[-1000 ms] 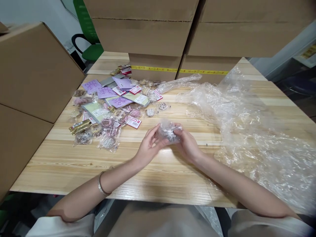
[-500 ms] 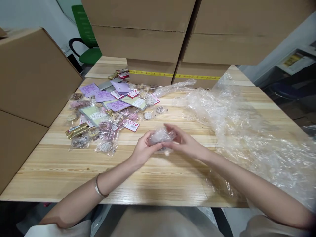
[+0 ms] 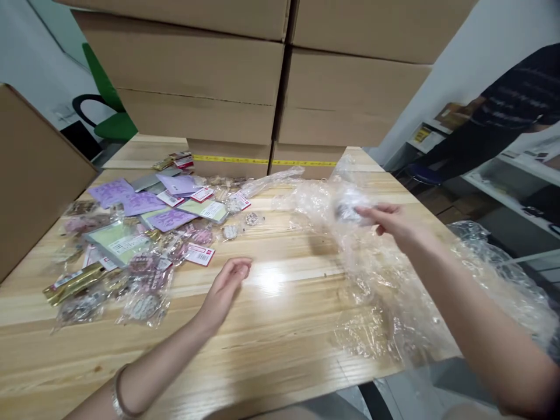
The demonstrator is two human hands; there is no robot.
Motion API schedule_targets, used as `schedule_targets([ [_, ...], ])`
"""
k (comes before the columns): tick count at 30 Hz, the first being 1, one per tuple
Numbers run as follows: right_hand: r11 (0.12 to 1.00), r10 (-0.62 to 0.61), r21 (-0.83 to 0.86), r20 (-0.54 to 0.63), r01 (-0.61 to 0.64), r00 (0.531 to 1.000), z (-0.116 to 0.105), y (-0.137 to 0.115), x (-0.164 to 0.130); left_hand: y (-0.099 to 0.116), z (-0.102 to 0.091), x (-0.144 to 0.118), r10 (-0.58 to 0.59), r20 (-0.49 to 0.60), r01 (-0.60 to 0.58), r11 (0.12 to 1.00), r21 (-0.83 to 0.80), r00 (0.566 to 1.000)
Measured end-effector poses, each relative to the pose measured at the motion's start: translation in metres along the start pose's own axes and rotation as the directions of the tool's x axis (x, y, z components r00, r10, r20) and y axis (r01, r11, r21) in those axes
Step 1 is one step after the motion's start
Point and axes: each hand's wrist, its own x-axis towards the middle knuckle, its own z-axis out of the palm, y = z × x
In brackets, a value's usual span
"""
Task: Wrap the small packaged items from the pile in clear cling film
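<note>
The right hand (image 3: 396,224) is reaching out over the big sheet of clear plastic wrap (image 3: 385,274), with its fingers (image 3: 366,213) pinching a small crumpled wad of clear plastic (image 3: 349,209). The wad is blurred, so whether anything is inside it cannot be told. It is hanging above the far part of the sheet, near the foot of the stacked cardboard boxes (image 3: 271,87) and well apart from the heap of small packets (image 3: 144,233), which is lying on the far side of the sheet from the person's right.

The left hand (image 3: 225,286) is hovering just above the bare wood of the worktop (image 3: 271,326), between the sheet and the packets. Its fingers are released and loosely curled, holding nothing.

Judging from this, the step in hand looks like setting the wad aside onto the sheet. To do it well, the right hand should be letting go only while the wad is fully over the sheet, since a piece this light drifts easily and could be sliding off the worktop edge beyond it. A low, gentle release suits it better than a toss. The left hand is well placed beside the packets and should be keeping clear of them, as the loose bags shift at a touch.

A person in a dark striped top (image 3: 516,99) is standing past the sheet, by the shelves.
</note>
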Motion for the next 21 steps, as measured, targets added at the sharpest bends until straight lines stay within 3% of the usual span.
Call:
schedule_targets([
  [4,0.958,0.249,0.201,-0.235,-0.203,0.94,-0.044,0.017,0.074,-0.002,-0.004,0.002,-0.048,0.019,0.048,0.999,0.013,0.999],
  [9,0.935,0.34,0.214,-0.313,-0.283,0.887,-0.048,0.03,0.161,-0.003,-0.008,0.004,-0.098,0.029,0.096,0.994,0.058,0.995],
  [12,0.954,0.291,0.165,-0.331,-0.249,0.898,-0.041,0.027,0.211,-0.005,-0.011,0.006,-0.107,0.007,0.106,0.991,0.085,0.994],
  [16,0.993,0.12,0.019,-0.317,-0.12,0.941,-0.025,0.022,0.266,-0.008,-0.013,0.011,-0.119,0.006,0.118,0.985,0.124,0.993],
  [21,0.959,-0.074,-0.284,-0.224,0.007,0.972,0.023,0.039,0.296,-0.007,-0.011,0.014,-0.118,0.032,0.109,0.97,0.217,0.992],
])
